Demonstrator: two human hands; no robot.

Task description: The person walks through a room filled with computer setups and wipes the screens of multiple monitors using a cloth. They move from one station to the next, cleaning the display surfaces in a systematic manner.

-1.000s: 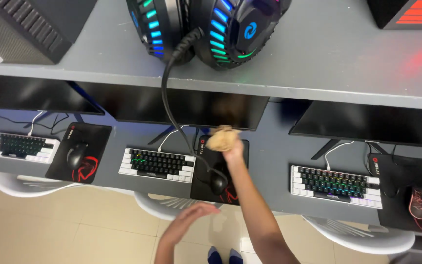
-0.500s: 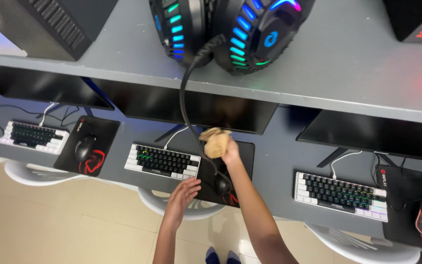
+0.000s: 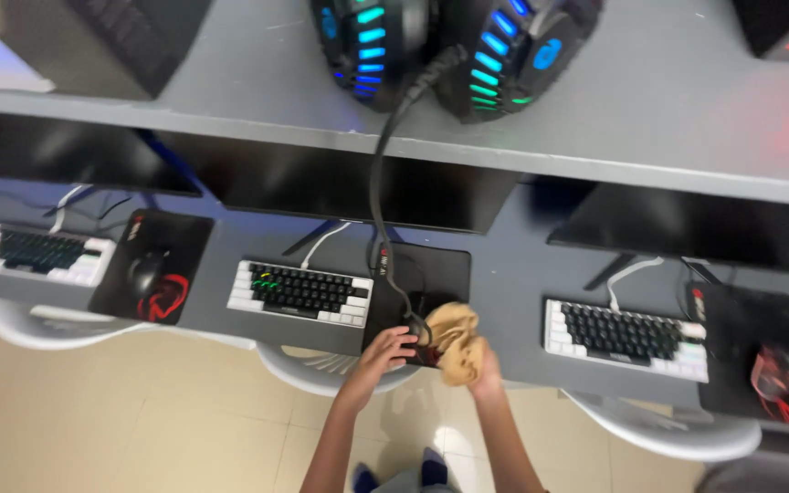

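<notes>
My right hand (image 3: 484, 367) is closed around a crumpled tan cloth (image 3: 454, 336), fingers curled tight into the folds so the cloth bunches up above my knuckles. The cloth sits at the near edge of the middle black mouse pad (image 3: 426, 278), right at the front lip of the grey desk (image 3: 513, 274). My left hand (image 3: 385, 347) lies just beside it, fingers loosely bent and a little apart, their tips resting on the near edge of the pad where a dark mouse (image 3: 413, 330) lies; the mouse is mostly hidden between my hands, so I cannot tell whether I grip it or only touch it.

A thick black cable (image 3: 378, 192) runs down from the lit headset (image 3: 454, 50) on the upper shelf (image 3: 650, 110), crosses in front of the dark monitor (image 3: 358, 187), and ends by my left fingertips. A black-and-white keyboard (image 3: 299, 292) lies just left of the pad. Another keyboard (image 3: 627, 338) lies to the right, with a red-lit mouse (image 3: 778, 379) beyond it. White chairs (image 3: 331, 370) stand below the desk edge.
</notes>
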